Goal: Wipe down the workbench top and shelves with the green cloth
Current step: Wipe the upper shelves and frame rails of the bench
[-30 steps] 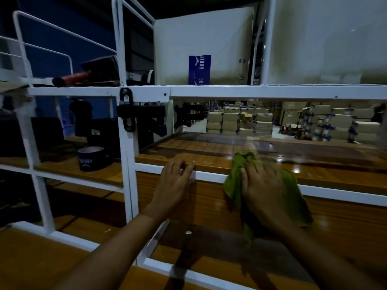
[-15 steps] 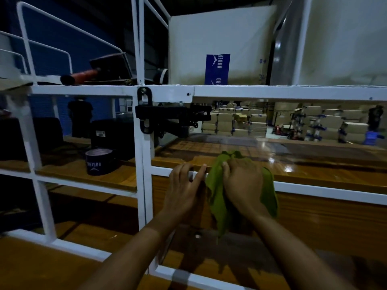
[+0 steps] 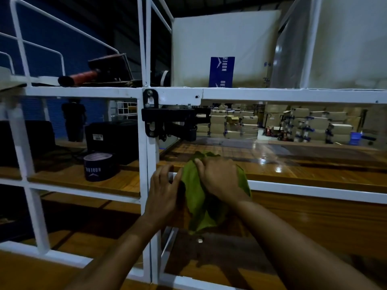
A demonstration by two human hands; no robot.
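A person's two bare forearms reach over the wooden workbench top (image 3: 52,275) into a white metal rack. The left hand (image 3: 165,191) rests on the white front rail (image 3: 314,190) of the middle shelf (image 3: 314,173), fingers nearly straight and slightly apart, just right of the white upright post (image 3: 146,164). Just beside it, the right hand (image 3: 219,181) curls its fingers over the bunched green cloth (image 3: 199,206), clamping it against that rail at the shelf's front edge; the loose end of the cloth hangs below the rail. Whether the left thumb touches the cloth cannot be told. The glossy wooden shelf in this right-hand bay catches glare from overhead lights. In the left-hand bay, a dark roll of tape (image 3: 98,167) with white lettering stands on the wooden board, and a black box (image 3: 111,137) sits behind it. A black bracket (image 3: 167,122) is bolted to the post under the upper crossbar. On the top shelf lie an orange-handled tool (image 3: 81,77) and, to the right, a blue printed carton (image 3: 222,72) in front of a large white panel (image 3: 226,45). Beyond the rack, stacked cardboard boxes (image 3: 230,124) fill the floor, and a figure (image 3: 74,120) stands before a blue wall.
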